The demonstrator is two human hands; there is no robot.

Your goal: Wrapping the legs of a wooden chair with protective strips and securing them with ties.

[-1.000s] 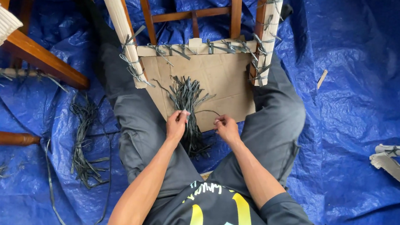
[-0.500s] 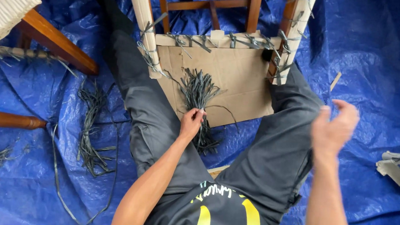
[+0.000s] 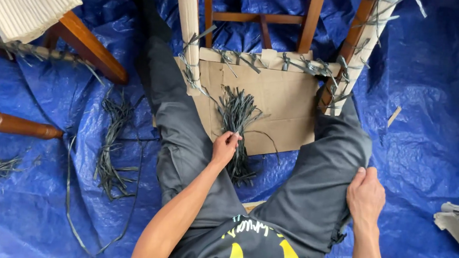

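Seated on a blue tarp [image 3: 436, 108], I close my left hand [image 3: 224, 148] around a bundle of dark strips [image 3: 237, 118] lying on the cardboard sheet [image 3: 282, 95] between my knees, under an upturned wooden chair [image 3: 352, 51]. My right hand [image 3: 366, 195] rests on my right trouser leg [image 3: 319, 181], fingers curled against the cloth, holding no strip. To work cleanly, I judge, the left should keep the bundle pinned at its middle so one strip slides free without dragging the rest loose.
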